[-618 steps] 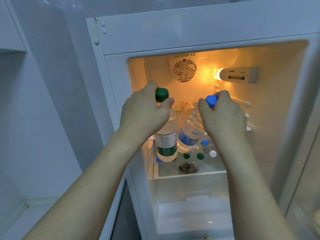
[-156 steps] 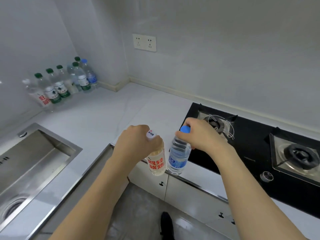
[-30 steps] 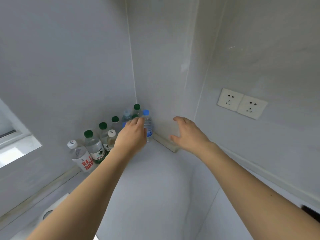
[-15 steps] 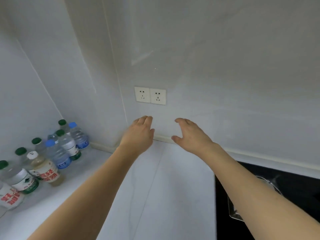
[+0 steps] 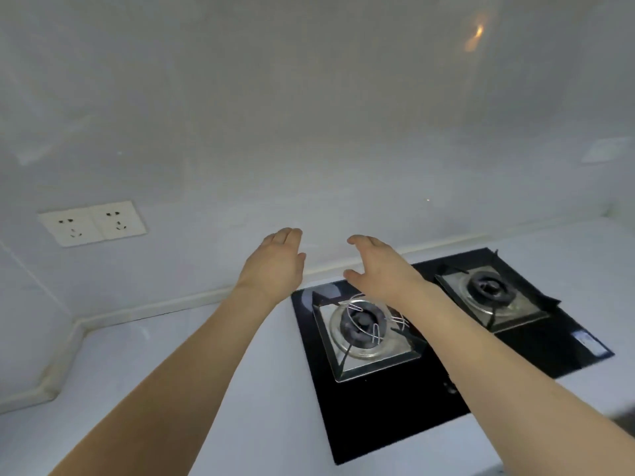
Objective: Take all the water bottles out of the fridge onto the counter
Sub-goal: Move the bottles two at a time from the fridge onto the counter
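Note:
My left hand and my right hand are both raised in front of me, fingers relaxed and holding nothing. They hover above the white counter and the near edge of the stove. No water bottle and no fridge is in view at this moment.
A black glass gas stove with two burners is set into the counter at centre right. A double wall socket sits on the white wall at the left. The counter continues to the right of the stove.
The view has swung to the right. The row of bottles in the corner has left the frame and the stove has come into view. Both hands stay empty and raised.

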The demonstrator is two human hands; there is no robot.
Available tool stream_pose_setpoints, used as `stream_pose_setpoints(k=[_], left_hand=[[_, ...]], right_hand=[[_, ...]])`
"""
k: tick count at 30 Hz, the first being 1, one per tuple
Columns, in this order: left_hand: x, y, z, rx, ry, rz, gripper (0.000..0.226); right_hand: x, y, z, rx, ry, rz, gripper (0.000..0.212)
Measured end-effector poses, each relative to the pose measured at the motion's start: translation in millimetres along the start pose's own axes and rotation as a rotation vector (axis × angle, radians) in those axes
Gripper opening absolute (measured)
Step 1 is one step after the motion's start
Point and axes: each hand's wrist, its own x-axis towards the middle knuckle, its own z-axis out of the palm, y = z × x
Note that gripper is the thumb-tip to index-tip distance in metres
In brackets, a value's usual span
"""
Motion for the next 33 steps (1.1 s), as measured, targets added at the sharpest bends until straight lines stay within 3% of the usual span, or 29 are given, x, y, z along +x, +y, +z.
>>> stream_pose_setpoints(k=[9, 14, 26, 33], left_hand=[[26.9, 143.5, 37.6, -0.073, -0.095, 0.343, 0.049], [23.9, 259.6, 49.9, -0.101, -0.081, 0.526, 0.048], [-23.6, 544.4, 103.2, -0.181, -0.093, 0.812, 0.048], [-35.8, 656.7, 122.4, -0.191, -0.135, 0.957, 0.045]], right_hand=[[-93.8, 96.4, -57.0, -0.044, 0.166, 0.324, 0.061], [-174.0, 162.5, -99.5, -0.055, 0.274, 0.453, 0.059], [-369.9, 332.3, -189.6, -0.119, 0.388, 0.735, 0.060], [-438.0, 399.2, -226.2, -0.094, 0.465, 0.852, 0.059]])
